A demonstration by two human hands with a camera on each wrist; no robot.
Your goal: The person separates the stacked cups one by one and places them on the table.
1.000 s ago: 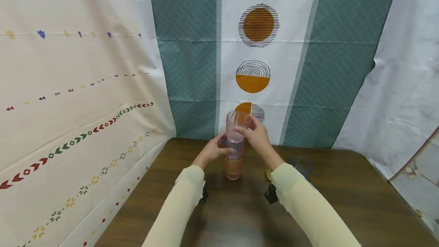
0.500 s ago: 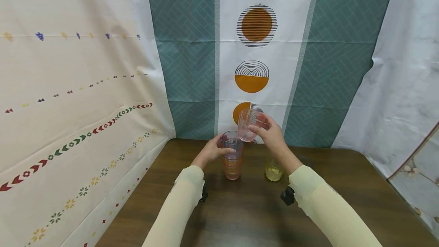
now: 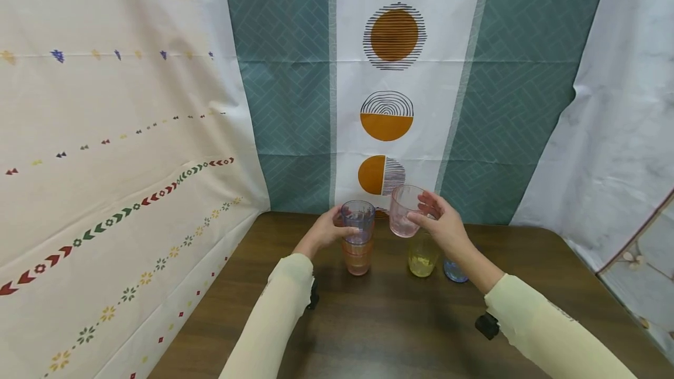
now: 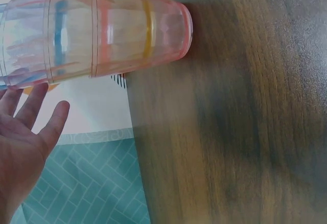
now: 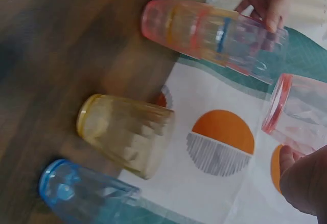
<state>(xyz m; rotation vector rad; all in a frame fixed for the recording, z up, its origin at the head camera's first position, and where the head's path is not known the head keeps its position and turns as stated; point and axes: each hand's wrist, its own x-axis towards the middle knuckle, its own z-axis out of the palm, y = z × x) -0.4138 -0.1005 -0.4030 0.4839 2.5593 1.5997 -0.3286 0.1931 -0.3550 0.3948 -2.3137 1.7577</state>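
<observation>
A stack of clear tinted cups (image 3: pixel 357 257) stands upright on the table, with a bluish cup (image 3: pixel 362 214) on top and pink and yellow ones below. My left hand (image 3: pixel 325 231) grips the stack near its top, thumb in front and fingers behind. To the right of the stack, my right hand (image 3: pixel 444 224) holds a single pink cup (image 3: pixel 402 215) in the air, slightly tilted, with its thumb on the near side. In the right wrist view the thumb (image 5: pixel 301 180) lies against that pink cup (image 5: pixel 301 109).
On the wooden table (image 3: pixel 368 332), a yellow cup (image 3: pixel 421 263) stands below my right hand. Beside it is a blue cup (image 3: pixel 455 270), partly hidden by my right forearm. A patterned cloth (image 3: pixel 284 133) hangs behind the table, and a cream cloth (image 3: pixel 131 209) at the left.
My right hand has lifted the pink cup out of the top of the stack and carried it right, then lower. My left hand has stayed on the stack. The yellow and blue cups are less covered now.
</observation>
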